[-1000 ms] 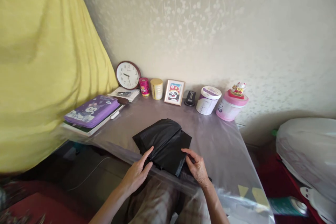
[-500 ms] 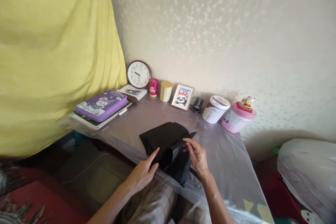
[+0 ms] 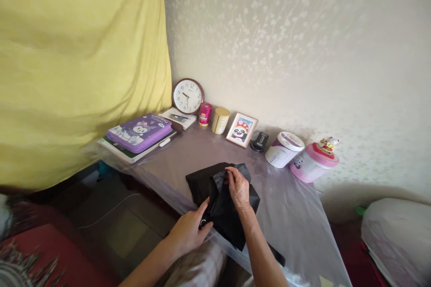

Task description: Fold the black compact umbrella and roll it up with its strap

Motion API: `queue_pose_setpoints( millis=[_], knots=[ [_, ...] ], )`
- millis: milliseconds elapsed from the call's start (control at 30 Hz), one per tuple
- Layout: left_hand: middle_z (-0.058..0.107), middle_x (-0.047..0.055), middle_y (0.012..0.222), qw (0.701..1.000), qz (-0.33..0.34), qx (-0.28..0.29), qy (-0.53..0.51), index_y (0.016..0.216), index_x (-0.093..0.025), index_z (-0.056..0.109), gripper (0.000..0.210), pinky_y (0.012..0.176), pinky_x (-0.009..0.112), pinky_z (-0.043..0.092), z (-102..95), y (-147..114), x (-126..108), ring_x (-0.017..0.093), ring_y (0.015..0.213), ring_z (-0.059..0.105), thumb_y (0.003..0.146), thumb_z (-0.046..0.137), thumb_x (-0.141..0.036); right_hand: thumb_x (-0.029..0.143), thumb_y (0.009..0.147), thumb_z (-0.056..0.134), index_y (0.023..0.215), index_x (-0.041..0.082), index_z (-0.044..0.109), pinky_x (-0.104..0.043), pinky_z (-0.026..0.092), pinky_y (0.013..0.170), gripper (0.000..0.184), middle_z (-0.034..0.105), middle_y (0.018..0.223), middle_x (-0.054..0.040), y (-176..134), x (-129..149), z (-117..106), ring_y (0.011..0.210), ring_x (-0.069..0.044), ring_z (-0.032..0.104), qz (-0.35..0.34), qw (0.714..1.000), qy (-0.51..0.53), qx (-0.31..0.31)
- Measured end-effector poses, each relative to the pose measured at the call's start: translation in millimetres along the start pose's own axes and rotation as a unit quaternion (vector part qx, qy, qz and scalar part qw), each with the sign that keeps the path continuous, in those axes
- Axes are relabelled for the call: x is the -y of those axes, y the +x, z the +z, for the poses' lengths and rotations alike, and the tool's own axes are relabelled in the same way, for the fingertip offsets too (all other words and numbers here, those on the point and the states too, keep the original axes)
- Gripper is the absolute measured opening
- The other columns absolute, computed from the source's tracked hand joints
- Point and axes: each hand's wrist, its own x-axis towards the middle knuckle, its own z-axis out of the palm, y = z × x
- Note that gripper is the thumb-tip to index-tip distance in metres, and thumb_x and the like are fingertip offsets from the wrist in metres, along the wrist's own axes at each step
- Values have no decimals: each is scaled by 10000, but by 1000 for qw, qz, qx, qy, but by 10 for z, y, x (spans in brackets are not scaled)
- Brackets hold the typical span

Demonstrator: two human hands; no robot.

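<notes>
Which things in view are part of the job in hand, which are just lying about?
In hand:
- black folded fabric
- right hand, pinching a fold
- left hand, at the fabric's near edge

Lying about:
- round clock
- purple case
- pink can
- yellow-lidded can
- panda picture
- purple-and-white tub
- pink-lidded tub

Single view, head-worn, set above near side of table (image 3: 286, 215), looking forward and down across it. Faced wall (image 3: 269, 31) behind table; curtain (image 3: 84, 54) hung at table's left. Camera rolled somewhat: table's back line sloped down toward right. Left hand (image 3: 189, 232) and right hand (image 3: 239, 189), by table's near edge, lay nearer lens than clock (image 3: 187, 95) at table's back.
</notes>
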Motion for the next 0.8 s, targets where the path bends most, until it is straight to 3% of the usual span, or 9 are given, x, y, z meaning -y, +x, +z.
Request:
queue_pose_setpoints(
  millis=[167,400,467,567,633,800],
  knots=[
    [659,109,1013,1000,-3,-1,23,1388,-184,261,581,796,317,428,42,6,-8,241,925,615,847,408,-336,297,903,329,991,213,615,-266,473,759,311,676,917,-54,0,-37,163,825,-177,640,-12,996,-81,-17],
    [613,117,1125,1000,10,-6,27,1382,-182,271,548,849,332,416,51,-16,-2,242,991,590,868,376,-338,263,903,329,1000,218,611,-249,468,707,302,679,936,-49,16,-56,294,795,-176,645,-13,991,-136,-4],
    [609,115,1139,1000,13,-11,26,1403,-192,211,575,849,326,414,50,-21,0,237,987,593,872,374,-342,251,901,335,994,221,614,-244,463,676,295,679,924,-50,30,-49,306,773,-179,647,-11,988,-156,4],
    [638,107,1074,999,17,-22,24,1430,-197,-26,688,785,304,434,36,-36,-21,222,894,625,882,370,-326,248,905,339,987,224,616,-231,447,623,290,680,891,-53,45,-31,314,722,-173,646,-13,983,-183,13],
    [653,92,1000,998,25,-14,53,1420,-223,-94,692,749,297,443,19,-45,-47,214,835,637,894,348,-308,248,911,335,982,225,614,-219,432,603,289,682,865,-48,50,-16,316,710,-163,643,-17,979,-202,21],
    [633,86,934,975,67,36,210,1409,-370,24,539,670,326,478,-29,-46,-93,228,762,655,926,240,-269,245,917,345,964,237,612,-194,395,570,271,680,813,-17,50,17,329,685,-131,636,-2,967,-252,37]
  ],
)
